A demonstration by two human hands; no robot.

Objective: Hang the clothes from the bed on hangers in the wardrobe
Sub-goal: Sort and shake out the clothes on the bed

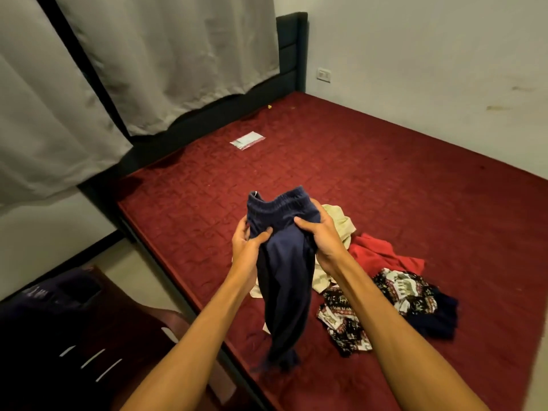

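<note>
Navy blue trousers [284, 277] with an elastic waistband hang above the red bed [385, 179], legs trailing down to the mattress edge. My left hand [247, 247] grips the waistband's left side and my right hand [320, 235] grips its right side. Behind them on the mattress lie a cream garment [341, 223], a red garment [382, 256] and a black-and-white patterned garment [382, 304]. No hanger or wardrobe is in view.
A small clear plastic packet [247, 140] lies on the mattress near the dark headboard [292, 51]. Grey curtains [148, 60] hang at the left. A dark piece of furniture [74, 336] stands low at the left, beside the bed.
</note>
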